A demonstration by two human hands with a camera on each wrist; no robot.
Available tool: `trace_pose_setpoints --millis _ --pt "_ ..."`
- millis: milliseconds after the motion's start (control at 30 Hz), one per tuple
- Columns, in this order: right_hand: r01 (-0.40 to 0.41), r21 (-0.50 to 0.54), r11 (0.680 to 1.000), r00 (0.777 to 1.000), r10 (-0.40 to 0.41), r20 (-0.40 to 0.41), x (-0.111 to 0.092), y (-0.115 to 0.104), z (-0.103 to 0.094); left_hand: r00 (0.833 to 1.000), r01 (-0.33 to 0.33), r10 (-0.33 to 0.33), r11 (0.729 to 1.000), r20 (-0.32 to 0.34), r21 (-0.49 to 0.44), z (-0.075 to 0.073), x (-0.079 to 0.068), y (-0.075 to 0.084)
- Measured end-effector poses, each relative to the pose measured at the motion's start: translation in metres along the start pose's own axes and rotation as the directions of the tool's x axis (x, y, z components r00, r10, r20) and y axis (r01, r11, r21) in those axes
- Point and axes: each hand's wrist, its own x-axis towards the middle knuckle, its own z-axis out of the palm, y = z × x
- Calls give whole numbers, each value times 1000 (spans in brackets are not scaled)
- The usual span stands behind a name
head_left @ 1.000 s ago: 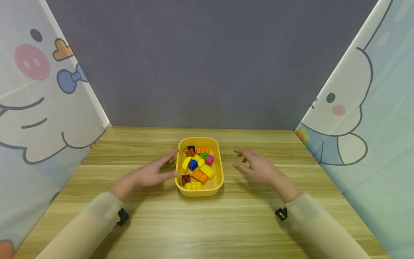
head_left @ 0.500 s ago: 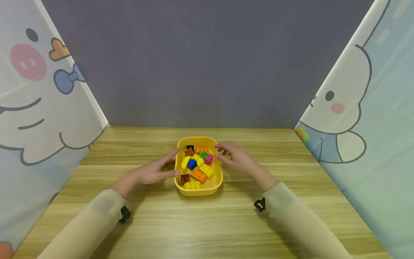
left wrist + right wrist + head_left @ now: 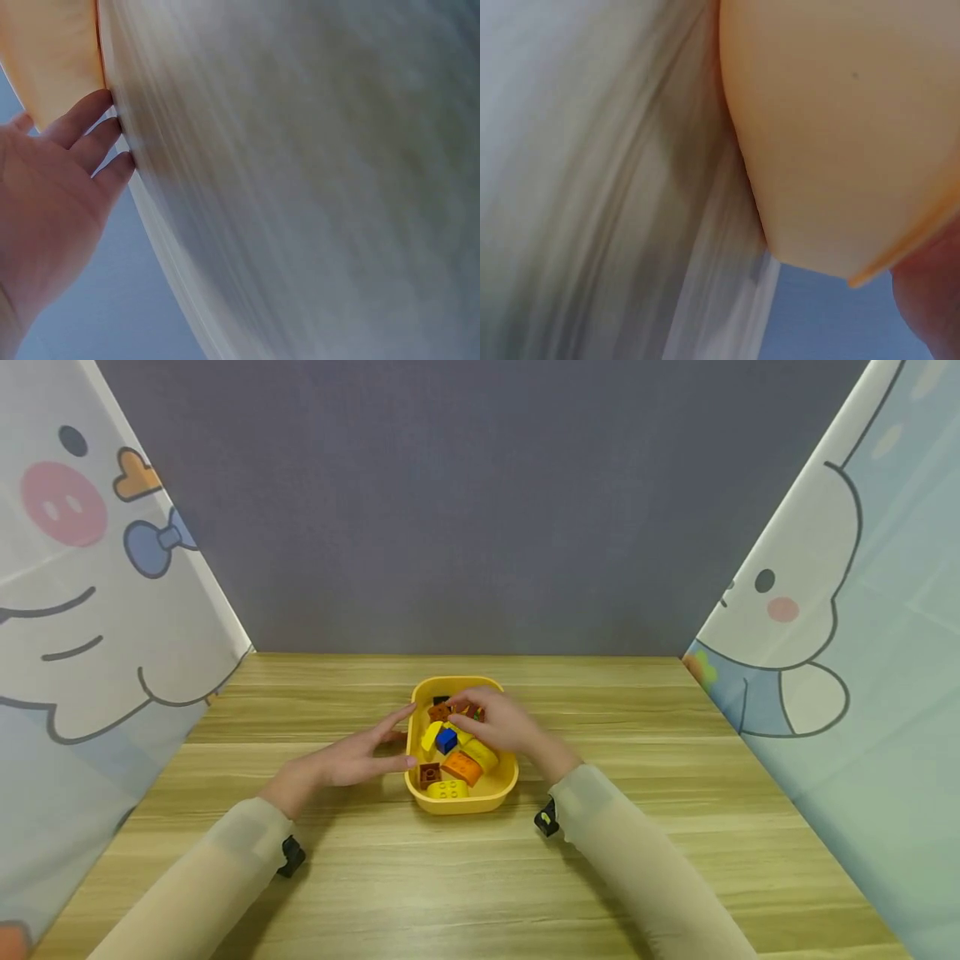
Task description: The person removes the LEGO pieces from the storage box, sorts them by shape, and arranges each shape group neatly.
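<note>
A yellow plastic tub (image 3: 461, 807) in the head view holds loose toy building bricks. Beside its left wall is my left hand (image 3: 348, 762), fingers spread and fairly straight, with thumb and forefinger at the rim. The left wrist view shows this hand (image 3: 56, 176) against the tub's wall (image 3: 52, 52), other fingertips down on the tabletop. My right hand (image 3: 498, 718) reaches over the right rim, thumb and forefinger apart above the bricks. Near its thumb lie a blue brick (image 3: 446, 741) and a brown brick (image 3: 438, 712). The hand hides the pink brick and most of the green one.
Also in the tub are an orange brick (image 3: 462, 767), a yellow brick (image 3: 448, 789) and a dark brown brick (image 3: 430, 775). The wooden table (image 3: 450, 877) meets a grey back panel (image 3: 465, 527), with printed cloth (image 3: 862, 710) at both sides.
My right hand has moved left from beside the tub, across its right rim and in over the bricks. The left hand has stayed at the tub's left side.
</note>
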Motion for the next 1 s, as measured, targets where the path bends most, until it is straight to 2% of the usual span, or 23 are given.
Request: trace_pose_setpoints --millis 233,467,567,800,1000 --pt "-17 29 999 999 16 45 7 5 9 1000 0 0 1000 17 -22 2 2 2" --pt "-93 -113 989 988 106 109 9 -1 12 1000 0 1 1000 15 -19 0 1 1" --pt "-102 -179 978 986 124 115 9 -2 13 1000 -1 1 1000 14 -14 -1 0 0" --pt "-58 -325 944 983 112 149 9 -2 16 1000 0 0 1000 20 -14 -1 -1 -1" --pt "-23 -378 925 982 91 163 7 -2 16 1000 -2 3 1000 21 -16 -1 0 1"
